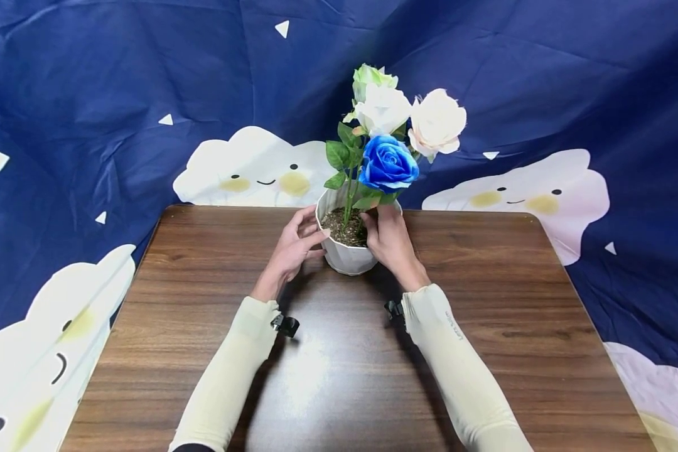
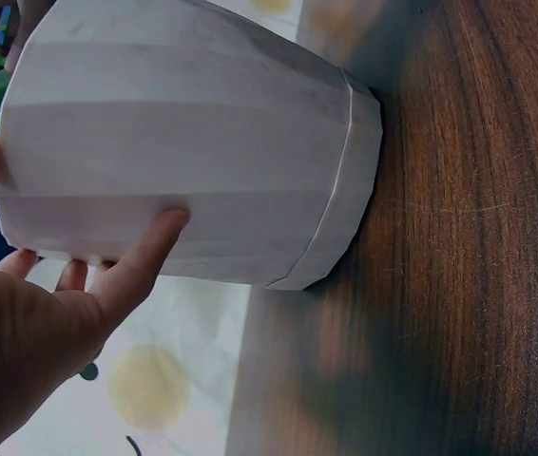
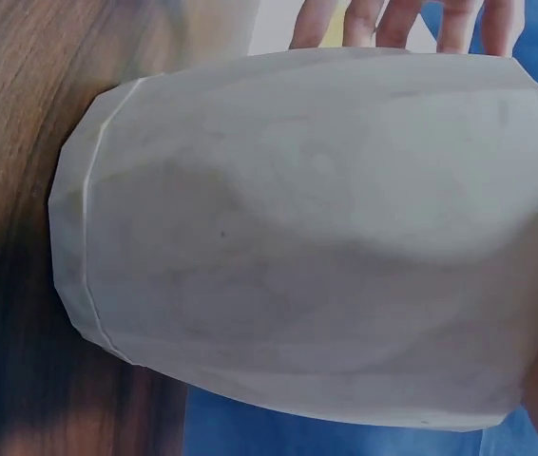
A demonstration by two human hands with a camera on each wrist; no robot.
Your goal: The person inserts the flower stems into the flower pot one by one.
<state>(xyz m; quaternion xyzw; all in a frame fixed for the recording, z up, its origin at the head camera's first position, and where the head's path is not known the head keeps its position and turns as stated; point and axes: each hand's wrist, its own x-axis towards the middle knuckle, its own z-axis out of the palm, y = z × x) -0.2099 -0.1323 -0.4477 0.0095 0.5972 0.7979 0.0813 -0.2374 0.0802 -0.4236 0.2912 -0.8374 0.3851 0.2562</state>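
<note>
A white faceted flower pot (image 1: 350, 260) with brown soil (image 1: 339, 231) stands upright on the table. Artificial roses rise from it: a blue rose (image 1: 390, 164) in front, a white rose (image 1: 382, 110) behind, a pale pink rose (image 1: 437, 123) at right and a greenish rose (image 1: 373, 80) at the back. My left hand (image 1: 294, 247) holds the pot's left side, thumb at the rim, fingers spread along the wall (image 2: 183, 142). Over the right rim, my right hand (image 1: 392, 242) reaches inside by the stems, low above the soil. Leaves and the rim hide its fingertips.
The brown wooden table (image 1: 215, 289) ends just behind the pot. A dark blue cloth (image 1: 118, 75) with smiling white clouds hangs behind and around it. Both wrists wear small black cameras (image 1: 285, 325) over cream sleeves (image 1: 231, 370).
</note>
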